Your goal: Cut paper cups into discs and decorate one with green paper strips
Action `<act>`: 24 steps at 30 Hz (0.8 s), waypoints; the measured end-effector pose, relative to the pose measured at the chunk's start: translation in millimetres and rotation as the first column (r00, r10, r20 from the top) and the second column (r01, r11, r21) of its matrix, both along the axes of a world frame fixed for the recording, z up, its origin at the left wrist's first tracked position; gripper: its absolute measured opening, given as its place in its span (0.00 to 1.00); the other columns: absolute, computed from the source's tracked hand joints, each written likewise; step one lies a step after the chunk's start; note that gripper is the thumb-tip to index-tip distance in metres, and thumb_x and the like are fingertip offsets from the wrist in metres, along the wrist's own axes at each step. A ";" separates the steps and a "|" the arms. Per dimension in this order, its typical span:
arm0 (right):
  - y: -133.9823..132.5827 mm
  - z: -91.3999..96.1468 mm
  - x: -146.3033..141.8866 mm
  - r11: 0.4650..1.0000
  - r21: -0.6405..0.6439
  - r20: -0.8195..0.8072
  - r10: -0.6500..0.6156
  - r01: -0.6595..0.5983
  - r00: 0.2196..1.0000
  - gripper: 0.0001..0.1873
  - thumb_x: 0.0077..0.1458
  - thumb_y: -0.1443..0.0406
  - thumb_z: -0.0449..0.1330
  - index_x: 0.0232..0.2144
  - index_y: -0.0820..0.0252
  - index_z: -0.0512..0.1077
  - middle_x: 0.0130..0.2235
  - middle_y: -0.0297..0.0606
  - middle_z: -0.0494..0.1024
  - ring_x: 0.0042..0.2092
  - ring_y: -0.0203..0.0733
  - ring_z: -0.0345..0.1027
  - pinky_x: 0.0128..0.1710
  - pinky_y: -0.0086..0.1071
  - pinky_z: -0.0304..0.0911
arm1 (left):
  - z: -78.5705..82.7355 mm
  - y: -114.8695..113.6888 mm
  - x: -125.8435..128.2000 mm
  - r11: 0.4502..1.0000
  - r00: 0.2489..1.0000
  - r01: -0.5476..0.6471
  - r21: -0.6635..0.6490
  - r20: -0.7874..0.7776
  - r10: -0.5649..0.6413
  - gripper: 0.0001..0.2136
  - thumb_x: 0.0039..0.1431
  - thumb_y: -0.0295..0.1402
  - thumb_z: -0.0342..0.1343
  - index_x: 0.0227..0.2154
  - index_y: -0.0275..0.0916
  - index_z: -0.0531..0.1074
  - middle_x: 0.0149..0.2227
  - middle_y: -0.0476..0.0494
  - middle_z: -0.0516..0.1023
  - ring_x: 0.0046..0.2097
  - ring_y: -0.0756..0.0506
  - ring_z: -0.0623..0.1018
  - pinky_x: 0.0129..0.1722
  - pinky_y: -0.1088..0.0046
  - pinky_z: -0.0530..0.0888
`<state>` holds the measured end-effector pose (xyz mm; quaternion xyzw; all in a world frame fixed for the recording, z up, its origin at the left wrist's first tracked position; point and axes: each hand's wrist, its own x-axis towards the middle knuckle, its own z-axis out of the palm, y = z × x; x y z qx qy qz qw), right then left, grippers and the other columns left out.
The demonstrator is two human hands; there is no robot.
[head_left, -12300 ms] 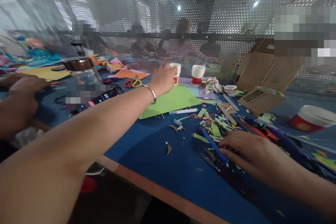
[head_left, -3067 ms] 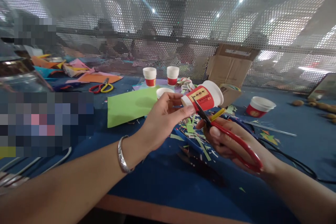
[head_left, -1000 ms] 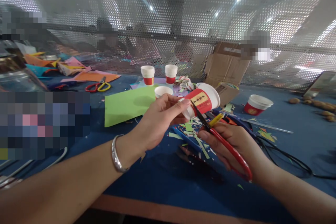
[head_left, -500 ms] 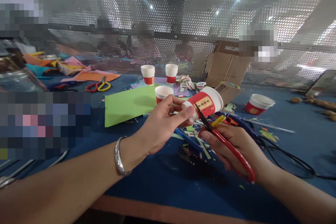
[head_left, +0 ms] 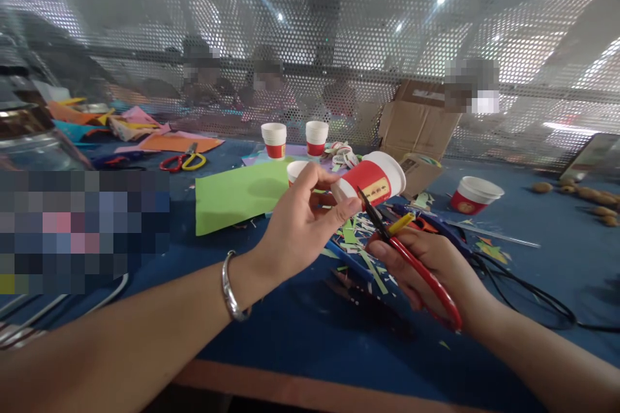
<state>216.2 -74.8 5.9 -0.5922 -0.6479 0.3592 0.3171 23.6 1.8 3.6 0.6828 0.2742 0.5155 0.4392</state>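
My left hand [head_left: 298,226] pinches the narrow bottom end of a red and white paper cup [head_left: 372,181], which lies on its side in the air with its rim pointing right. My right hand [head_left: 426,264] grips red-handled scissors [head_left: 411,258]. Their dark blades point up and left and touch the cup's wall near its base. A silver bracelet [head_left: 232,287] circles my left wrist. Below both hands, paper scraps [head_left: 358,239] litter the blue table [head_left: 300,329].
A green paper sheet [head_left: 237,193] lies left of the cup, with a white cup [head_left: 294,171] beside it. Two cup stacks [head_left: 274,140] stand further back, another cup [head_left: 475,195] at right. Red-yellow scissors [head_left: 183,159], a cardboard box [head_left: 421,122], black cable [head_left: 533,297] and a perforated screen [head_left: 339,45] surround.
My left hand has turned the cup a little, so its yellow label has moved toward the underside. The scissors stay at the cup's base and my right hand has barely moved.
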 end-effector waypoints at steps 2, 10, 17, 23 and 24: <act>-1.2 1.2 -0.1 1.000 0.014 0.017 -0.001 0.000 1.000 0.25 0.59 0.47 0.62 0.20 0.54 0.64 0.11 0.25 0.64 0.14 0.34 0.58 0.18 0.29 0.58 | -1.0 -0.2 -0.5 1.000 0.999 0.007 0.029 -0.034 -0.006 0.14 0.59 0.38 0.66 0.39 0.41 0.66 0.38 0.49 0.77 0.39 0.49 0.79 0.38 0.74 0.77; -2.6 -0.6 0.2 1.000 0.007 0.012 -0.012 0.012 1.000 0.26 0.58 0.46 0.62 0.18 0.53 0.63 0.10 0.26 0.63 0.15 0.36 0.61 0.17 0.29 0.58 | 1.3 -3.5 -5.0 0.976 0.994 -0.032 0.217 -0.094 0.054 0.12 0.62 0.38 0.63 0.40 0.41 0.65 0.42 0.46 0.74 0.40 0.48 0.79 0.43 0.70 0.80; 2.5 -13.4 1.0 0.999 -0.033 -0.078 0.009 -0.011 0.997 0.27 0.56 0.43 0.61 0.19 0.52 0.60 0.10 0.25 0.63 0.12 0.34 0.56 0.15 0.28 0.53 | -8.2 -4.1 -2.1 0.976 0.980 -0.006 0.217 -0.192 0.049 0.12 0.63 0.40 0.61 0.42 0.41 0.66 0.42 0.43 0.76 0.43 0.46 0.80 0.43 0.69 0.81; 1.6 -11.1 2.0 0.999 -0.032 -0.058 0.027 -0.029 0.998 0.26 0.57 0.43 0.61 0.21 0.53 0.60 0.10 0.25 0.64 0.12 0.33 0.56 0.15 0.28 0.53 | -8.3 -3.0 -3.1 0.952 0.973 -0.032 0.304 -0.208 0.100 0.11 0.63 0.39 0.61 0.42 0.41 0.68 0.42 0.42 0.76 0.44 0.45 0.78 0.44 0.66 0.81; 1.1 -10.9 2.2 0.999 -0.033 -0.046 0.033 -0.034 0.998 0.26 0.58 0.43 0.60 0.20 0.53 0.60 0.10 0.26 0.65 0.13 0.33 0.57 0.16 0.28 0.54 | -7.6 -2.9 -4.0 0.944 0.967 -0.038 0.327 -0.226 0.118 0.11 0.63 0.39 0.61 0.42 0.40 0.68 0.42 0.42 0.75 0.44 0.44 0.78 0.45 0.65 0.81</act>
